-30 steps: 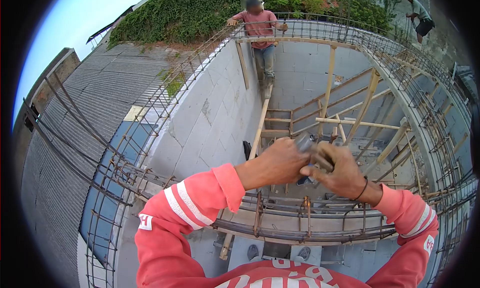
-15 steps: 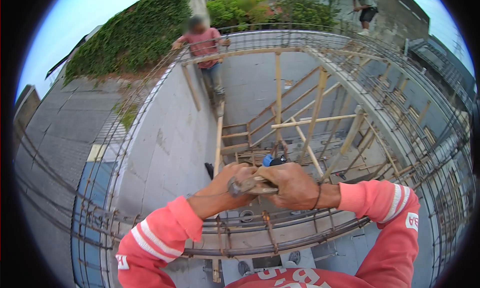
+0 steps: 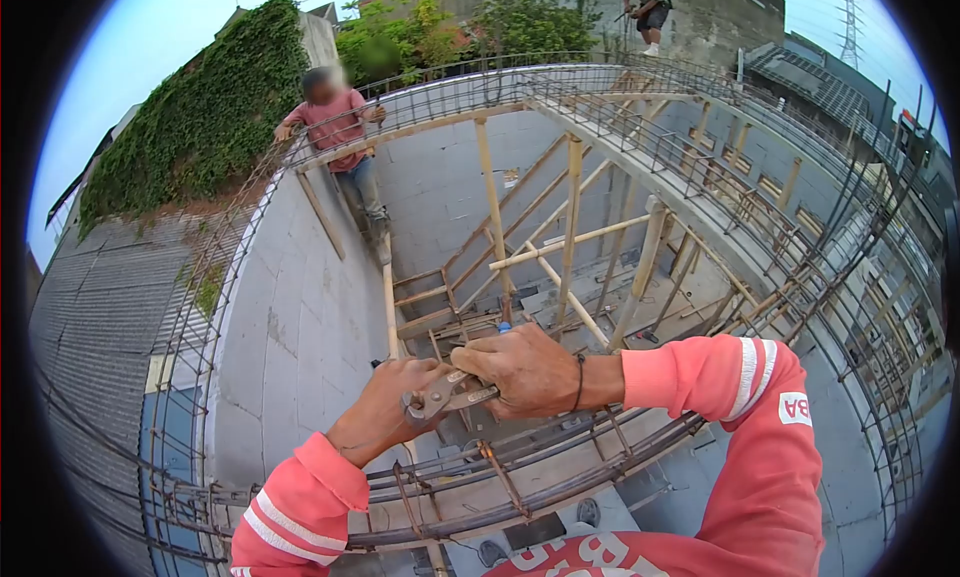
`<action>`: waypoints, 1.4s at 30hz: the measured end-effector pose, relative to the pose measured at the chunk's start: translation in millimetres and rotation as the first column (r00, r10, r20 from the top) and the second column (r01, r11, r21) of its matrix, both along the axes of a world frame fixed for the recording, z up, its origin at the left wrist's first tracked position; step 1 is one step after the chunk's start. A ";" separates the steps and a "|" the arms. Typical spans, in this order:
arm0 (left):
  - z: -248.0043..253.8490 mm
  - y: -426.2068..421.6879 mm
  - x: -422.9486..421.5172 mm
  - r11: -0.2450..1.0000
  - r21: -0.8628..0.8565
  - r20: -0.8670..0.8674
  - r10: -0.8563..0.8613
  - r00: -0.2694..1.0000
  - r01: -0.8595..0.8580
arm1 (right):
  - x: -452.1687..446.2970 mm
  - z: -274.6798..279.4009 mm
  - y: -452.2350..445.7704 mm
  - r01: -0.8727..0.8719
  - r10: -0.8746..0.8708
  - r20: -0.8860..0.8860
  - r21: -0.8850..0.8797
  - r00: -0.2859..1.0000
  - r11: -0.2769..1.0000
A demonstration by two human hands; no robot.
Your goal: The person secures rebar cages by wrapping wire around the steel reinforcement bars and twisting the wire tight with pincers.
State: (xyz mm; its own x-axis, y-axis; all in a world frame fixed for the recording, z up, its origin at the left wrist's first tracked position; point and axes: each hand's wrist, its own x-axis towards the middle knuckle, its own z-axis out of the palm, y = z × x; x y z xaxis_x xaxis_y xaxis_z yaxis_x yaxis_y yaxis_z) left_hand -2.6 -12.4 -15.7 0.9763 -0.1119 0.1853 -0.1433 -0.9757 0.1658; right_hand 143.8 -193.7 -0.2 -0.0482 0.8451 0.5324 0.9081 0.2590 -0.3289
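A pair of metal pincers [image 3: 452,397] is gripped by my right hand [image 3: 535,369], with its jaws pointing left. My left hand [image 3: 395,402] is closed directly behind the jaws, touching or nearly touching my right hand. What its fingers hold is hidden by the tool. A thin dark wire shows near my left wrist. Both hands are above a cage of reinforcing bars [image 3: 515,487] that crosses in front of my body.
A co-worker in a pink shirt [image 3: 335,122] stands by the left block wall [image 3: 285,347]. Another person [image 3: 648,9] is far back. Timber props [image 3: 571,227] rise inside the deep room below. Bar cages [image 3: 870,257] line the right side.
My view has swung to the right, so the surroundings sit further left. The pincers have turned, showing more of their jaws and handles. My hands stay close together.
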 end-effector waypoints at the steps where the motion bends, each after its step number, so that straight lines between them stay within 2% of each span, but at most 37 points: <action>1: -0.9 4.1 -2.7 1.000 0.003 0.005 -0.014 1.000 0.014 | 1.5 -0.3 0.3 0.014 -0.014 0.005 0.003 1.000 1.000; 3: -1.4 12.2 -5.8 0.993 0.079 -0.198 0.102 0.975 -0.088 | 6.0 -1.2 1.4 0.053 -0.051 0.031 -0.036 0.998 0.998; 4: -4.8 14.8 -6.1 0.994 0.084 -0.192 0.086 0.978 -0.071 | 8.8 -2.3 1.8 0.070 -0.069 0.036 -0.031 0.997 0.997; 6: -11.3 18.3 -6.3 0.978 0.192 -0.350 0.148 0.925 -0.084 | 14.5 -6.6 4.0 0.029 -0.024 0.045 -0.131 0.999 0.991; 7: -11.0 18.9 -8.1 0.978 0.195 -0.346 0.140 0.928 -0.075 | 16.3 -11.6 5.5 0.040 -0.034 0.049 -0.127 0.998 0.991; 9: -6.4 18.6 -11.7 0.989 0.145 -0.282 0.035 0.959 0.007 | 16.6 -18.4 7.6 -0.097 0.100 0.070 -0.050 0.992 0.994; 11: -4.0 15.1 -6.7 0.993 0.113 -0.314 0.060 0.947 -0.025 | 14.9 -19.0 5.8 -0.130 0.134 0.063 -0.058 0.989 0.990; 13: 2.9 10.1 -2.6 0.985 0.156 -0.408 0.136 0.903 -0.078 | 13.5 -20.2 4.9 -0.248 0.265 0.080 -0.180 0.961 0.952; 14: 0.7 11.6 -2.5 0.985 0.158 -0.409 0.131 0.903 -0.071 | 13.5 -24.1 5.3 -0.284 0.305 0.108 -0.176 0.946 0.943; 17: -5.9 15.5 -4.2 0.980 0.200 -0.401 0.094 0.911 -0.013 | 15.9 -25.6 7.0 -0.248 0.286 0.146 -0.234 0.947 0.940; 20: 2.3 11.0 -4.4 0.985 0.164 -0.450 0.115 0.886 -0.044 | 15.8 -24.9 7.2 -0.279 0.327 0.192 -0.238 0.925 0.930; 22: 7.8 6.3 -4.2 0.976 0.199 -0.476 0.176 0.861 -0.089 | 15.6 -26.7 7.2 -0.269 0.317 0.189 -0.245 0.929 0.932; 28: -2.9 14.0 -3.4 0.968 0.248 -0.503 0.168 0.848 -0.045 | 16.4 -29.1 8.2 -0.264 0.312 0.195 -0.235 0.930 0.935; 42: -1.3 12.2 -4.0 0.982 0.188 -0.490 0.105 0.865 -0.012 | 15.5 -30.4 9.0 -0.256 0.305 0.176 -0.256 0.936 0.932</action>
State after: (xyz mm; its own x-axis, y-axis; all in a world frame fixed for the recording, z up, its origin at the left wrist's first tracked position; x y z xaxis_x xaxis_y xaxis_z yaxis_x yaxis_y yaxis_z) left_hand -6.5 -0.2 -17.0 0.9390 -0.0370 -0.3418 -0.0292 -0.9992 0.0279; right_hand 159.2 -184.6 -30.5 -0.3905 0.8765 0.2814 0.8633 0.4549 -0.2188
